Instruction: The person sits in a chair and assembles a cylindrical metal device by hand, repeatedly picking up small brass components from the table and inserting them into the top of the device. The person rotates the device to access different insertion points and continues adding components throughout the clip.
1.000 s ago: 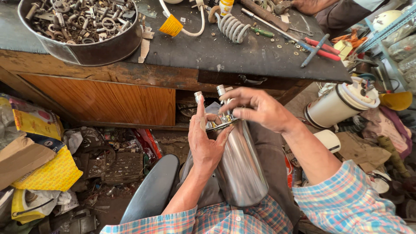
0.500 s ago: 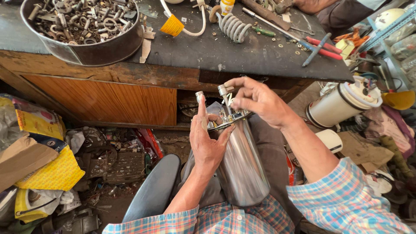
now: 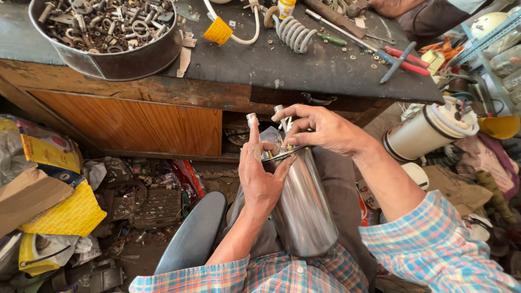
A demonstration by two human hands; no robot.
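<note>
**A:** Head view first. What do you see of the hands?

**B:** I see the steel canister [image 3: 304,211] lying tilted on the lap, its top end toward the counter [image 3: 304,59]. My left hand [image 3: 261,176] presses flat against its upper side, index finger pointing up, thumb on the rim. So that grip is spread open, bracing rather than clasping.

**A:** And the other one?

**B:** My right hand [image 3: 320,129] arches over the top end, fingertips pinched shut on the small metal fittings [image 3: 282,122] that stick up from the canister's top.

**A:** Anything crowding them?

**B:** The counter's edge sits just beyond the fingers, with a dark drawer handle [image 3: 317,99] close behind the right hand. On the counter I see a round metal pan [image 3: 116,62] full of nuts and bolts, a coil spring [image 3: 293,33], a white hose with a yellow cap [image 3: 218,31] and red-handled pliers [image 3: 404,57]. A dark chair edge [image 3: 195,236] lies left of the lap. A white cylinder [image 3: 429,127] stands on the floor to the right, and yellow bags [image 3: 65,214] and scrap pile up on the left.
</note>
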